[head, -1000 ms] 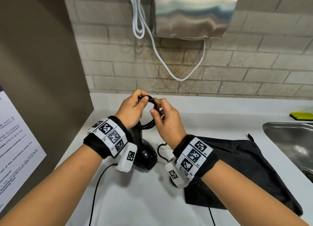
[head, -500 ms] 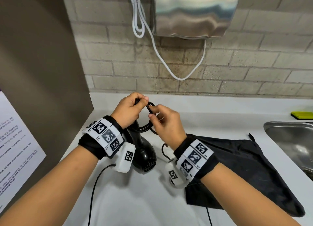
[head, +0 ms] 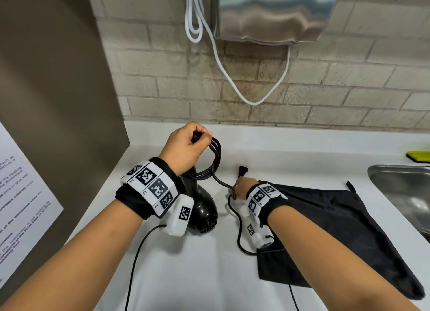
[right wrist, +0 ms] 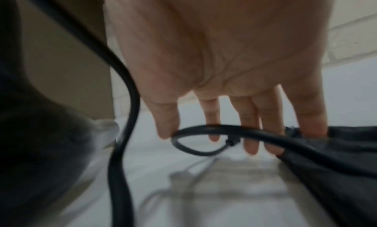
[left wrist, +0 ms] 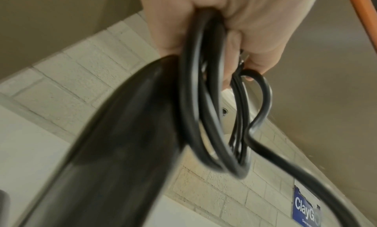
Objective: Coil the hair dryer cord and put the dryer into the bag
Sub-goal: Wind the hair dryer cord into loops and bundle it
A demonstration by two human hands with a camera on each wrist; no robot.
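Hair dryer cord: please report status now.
Left hand grips coiled cord. Right hand open, reaching for loose end near plug. Dryer beside bag, not inside.

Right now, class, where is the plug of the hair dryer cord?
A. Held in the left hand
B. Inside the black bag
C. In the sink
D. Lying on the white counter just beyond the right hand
D: the plug lies on the white counter just past the right hand, outside the black bag; the left hand grips only the coiled loops of the cord.
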